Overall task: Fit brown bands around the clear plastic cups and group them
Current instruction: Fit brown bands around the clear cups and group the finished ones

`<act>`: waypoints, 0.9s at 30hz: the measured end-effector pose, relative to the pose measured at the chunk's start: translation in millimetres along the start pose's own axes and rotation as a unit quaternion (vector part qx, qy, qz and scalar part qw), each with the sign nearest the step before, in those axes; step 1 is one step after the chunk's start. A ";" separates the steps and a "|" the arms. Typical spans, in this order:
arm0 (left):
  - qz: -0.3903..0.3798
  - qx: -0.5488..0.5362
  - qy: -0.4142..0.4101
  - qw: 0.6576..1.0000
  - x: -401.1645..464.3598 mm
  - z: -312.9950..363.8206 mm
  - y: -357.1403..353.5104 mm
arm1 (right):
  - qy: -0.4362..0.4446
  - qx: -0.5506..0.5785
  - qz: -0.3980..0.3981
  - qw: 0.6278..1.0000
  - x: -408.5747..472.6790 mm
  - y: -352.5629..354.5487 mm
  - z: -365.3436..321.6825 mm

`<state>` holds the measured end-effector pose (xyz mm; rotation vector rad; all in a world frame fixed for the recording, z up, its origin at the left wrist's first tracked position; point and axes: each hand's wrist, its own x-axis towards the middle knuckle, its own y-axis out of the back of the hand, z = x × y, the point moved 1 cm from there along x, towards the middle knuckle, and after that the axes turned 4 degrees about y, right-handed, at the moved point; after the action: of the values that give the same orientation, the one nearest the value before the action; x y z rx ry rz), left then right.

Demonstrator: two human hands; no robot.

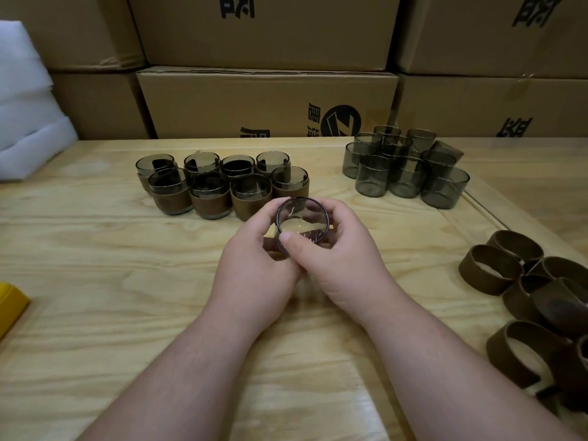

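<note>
Both hands hold one clear cup (301, 218) above the middle of the wooden table (127, 281), its mouth facing me. My left hand (254, 259) curls round its left side and my right hand (337, 253) round its right, thumb across the front. A brown band (270, 243) sits round the cup, mostly hidden by my fingers. Behind the hands stands a group of several banded cups (210, 195) in two rows. At the back right is a cluster of several bare smoky cups (404, 173). Loose brown bands (534, 297) lie piled at the right edge.
Stacked cardboard boxes (267, 100) wall off the back of the table. White foam sheets (25, 106) are piled at the far left. A yellow object (9, 300) pokes in at the left edge.
</note>
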<state>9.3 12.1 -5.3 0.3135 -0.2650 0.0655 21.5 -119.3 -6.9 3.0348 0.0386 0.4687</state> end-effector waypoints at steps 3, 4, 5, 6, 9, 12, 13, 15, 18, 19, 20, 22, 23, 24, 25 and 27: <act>-0.006 0.018 -0.016 1.000 -1.7 -1.4 -1.6 | -0.006 -0.004 0.038 0.999 0.4 0.7 -2.0; -0.008 0.030 -0.027 0.999 -2.2 -1.3 -2.3 | -0.012 -0.006 0.053 0.999 0.7 1.5 -1.8; -0.010 0.042 -0.039 0.998 -2.7 -1.3 -2.6 | -0.018 -0.008 0.065 0.998 1.0 2.0 -2.0; -0.012 0.052 -0.047 0.997 -2.8 -1.1 -3.2 | -0.023 -0.008 0.075 0.997 1.1 2.5 -2.5; -0.016 0.069 -0.061 0.996 -2.3 -0.6 -3.9 | -0.025 -0.008 0.100 0.995 1.7 3.3 -3.5; -0.018 0.073 -0.061 0.995 -2.3 0.2 -3.3 | -0.030 -0.019 0.120 0.992 3.2 4.2 -2.2; -0.020 0.073 -0.060 0.995 -2.4 -0.5 -3.3 | -0.041 -0.014 0.123 0.991 3.3 4.2 -2.6; -0.023 0.059 -0.040 0.997 -2.4 -2.1 -2.9 | -0.061 0.009 0.122 0.991 3.7 3.8 -4.0; -0.018 0.032 -0.012 0.999 -1.2 -2.9 -2.6 | -0.065 0.039 0.124 0.989 4.3 3.3 -5.7; -0.015 0.024 -0.007 1.000 -0.9 -3.0 -2.5 | -0.064 0.046 0.125 0.989 4.3 2.9 -6.2; -0.012 0.017 -0.004 1.000 -0.9 -2.8 -2.3 | -0.062 0.051 0.126 0.989 4.5 2.6 -6.2; -0.010 0.001 -0.003 1.000 -0.9 -1.2 -2.1 | -0.055 0.056 0.125 0.989 5.0 2.6 -6.1; -0.010 -0.006 -0.004 1.000 -1.1 0.0 -1.9 | -0.053 0.061 0.122 0.989 5.0 2.7 -5.7; -0.009 -0.012 -0.004 1.000 -1.1 1.4 -1.7 | -0.052 0.065 0.116 0.990 4.8 3.0 -5.1; -0.008 -0.019 -0.005 1.000 -1.1 2.8 -1.6 | -0.051 0.067 0.109 0.990 5.0 3.2 -5.2; -0.004 -0.029 -0.003 1.000 -1.0 4.4 -1.5 | -0.046 0.072 0.091 0.992 5.0 3.9 -6.8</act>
<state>7.4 9.3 -2.0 0.2565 -0.2715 0.0497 24.3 -122.6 1.4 3.2141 -0.2202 0.3513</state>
